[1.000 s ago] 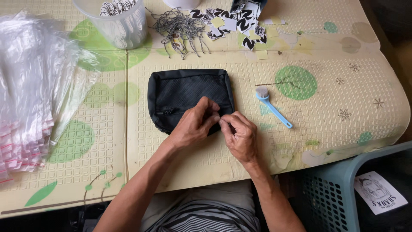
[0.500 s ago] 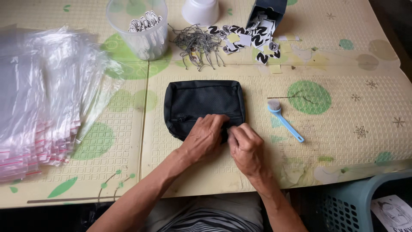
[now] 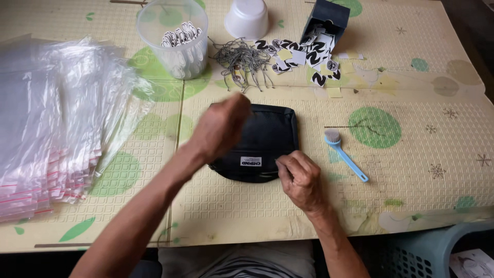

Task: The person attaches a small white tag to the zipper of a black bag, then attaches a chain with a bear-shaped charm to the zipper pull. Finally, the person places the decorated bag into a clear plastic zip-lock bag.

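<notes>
**Black pouch pinned at its near edge**

Head view: The black pouch [image 3: 262, 139] lies flat on the desk [image 3: 411, 206], its long axis running left to right, with a small white label on its near side. The right hand [image 3: 301, 180] rests on the pouch's near right corner, fingers [image 3: 285, 163] pinched together on the edge there; what exactly they grip is too small to tell. The left hand [image 3: 221, 126] hovers blurred over the pouch's left half, fingers curled in, and I cannot tell whether it holds anything. Of the two, the right hand is in contact; the left is above it.

Just right of the pouch lies a blue brush [image 3: 345, 154]. Beyond the pouch sit a tangle of strings [image 3: 244, 62], a scatter of black-and-white tags [image 3: 309, 54], a clear tub [image 3: 175, 38] and a white cup [image 3: 247, 18]. Well left of the pouch is a stack of plastic bags [image 3: 56, 118].
</notes>
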